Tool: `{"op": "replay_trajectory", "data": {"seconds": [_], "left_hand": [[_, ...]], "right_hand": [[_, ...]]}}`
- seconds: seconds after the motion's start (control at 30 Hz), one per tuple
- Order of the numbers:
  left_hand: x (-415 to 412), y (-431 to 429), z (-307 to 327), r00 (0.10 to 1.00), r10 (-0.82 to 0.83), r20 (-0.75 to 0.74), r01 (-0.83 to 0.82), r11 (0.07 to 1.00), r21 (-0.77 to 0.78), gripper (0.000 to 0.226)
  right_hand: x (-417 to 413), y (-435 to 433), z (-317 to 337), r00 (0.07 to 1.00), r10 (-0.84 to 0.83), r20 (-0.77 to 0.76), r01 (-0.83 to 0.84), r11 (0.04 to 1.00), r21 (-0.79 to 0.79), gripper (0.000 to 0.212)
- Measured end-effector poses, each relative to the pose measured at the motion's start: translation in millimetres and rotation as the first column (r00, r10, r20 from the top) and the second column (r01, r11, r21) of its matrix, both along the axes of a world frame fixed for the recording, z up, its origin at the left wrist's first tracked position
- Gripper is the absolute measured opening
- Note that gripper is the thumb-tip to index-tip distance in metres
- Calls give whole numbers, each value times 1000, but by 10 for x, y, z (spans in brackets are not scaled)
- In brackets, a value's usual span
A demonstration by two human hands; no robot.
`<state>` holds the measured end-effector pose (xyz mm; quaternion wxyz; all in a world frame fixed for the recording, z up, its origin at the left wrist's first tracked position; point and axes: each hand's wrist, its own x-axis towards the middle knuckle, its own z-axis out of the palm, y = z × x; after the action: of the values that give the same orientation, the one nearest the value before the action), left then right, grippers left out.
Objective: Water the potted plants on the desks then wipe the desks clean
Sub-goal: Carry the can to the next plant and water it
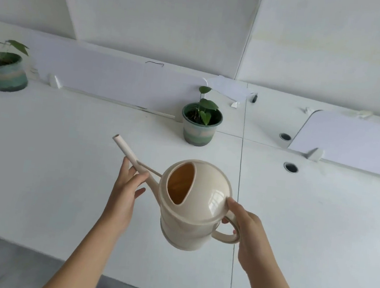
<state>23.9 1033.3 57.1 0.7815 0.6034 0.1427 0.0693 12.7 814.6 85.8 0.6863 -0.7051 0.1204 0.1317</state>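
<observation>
A cream watering can (196, 207) hangs in the air above the white desk (49, 161), its spout pointing up and to the left. My right hand (248, 233) grips the can's handle. My left hand (127, 188) pinches the spout between thumb and fingers near its base. A small potted plant (200, 124) in a green striped pot stands beyond the can, near the divider. A second potted plant (4, 68) in a similar pot stands at the far left of the desk.
White divider panels (120, 79) run along the back of the desk, with another at the right (358, 144). Two round cable holes (291, 167) sit in the adjoining right desk. A seam (239, 186) separates the two desks. The desk's front edge lies below my forearms.
</observation>
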Motion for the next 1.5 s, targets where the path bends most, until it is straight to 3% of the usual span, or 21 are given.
{"op": "replay_trajectory", "data": {"seconds": [0.33,0.47,0.57,0.73,0.8,0.9,1.0,1.07,1.2,1.4,1.5], "left_hand": [[1003,-133,-121,942,-325,-78,323,946,-36,37],[1366,-135,-117,901,-422,-103,419,907,-51,39],[1600,-137,-121,875,-460,-151,455,888,-70,51],[1956,-135,-186,842,-504,-190,480,862,-160,33],[2074,-143,-210,835,-517,-189,477,850,-222,24],[2187,-166,-229,834,-519,-186,465,844,-268,25],[2283,-216,-273,821,-541,-182,475,824,-308,22],[2347,-238,-304,801,-572,-175,496,799,-340,28],[2458,-338,-376,778,-605,-168,523,773,-360,67],[2604,-551,-340,756,-635,-157,558,751,-351,77],[2678,-637,-319,738,-653,-172,546,727,-417,82]], "right_hand": [[212,101,124,957,-280,-79,278,960,-31,33],[327,262,169,936,-331,-117,331,943,-21,18],[426,419,194,924,-365,-116,357,931,-80,28],[644,587,176,913,-405,-54,395,908,-139,49],[727,611,142,908,-415,-54,406,905,-124,46],[818,615,129,900,-430,-75,422,901,-105,22],[877,592,167,887,-457,-60,449,886,-118,27],[912,582,206,882,-469,-48,459,877,-142,32],[975,543,246,868,-495,-26,483,857,-181,33],[1052,485,284,852,-524,-6,514,838,-185,33],[1091,490,324,851,-524,11,518,837,-178,29]]}}
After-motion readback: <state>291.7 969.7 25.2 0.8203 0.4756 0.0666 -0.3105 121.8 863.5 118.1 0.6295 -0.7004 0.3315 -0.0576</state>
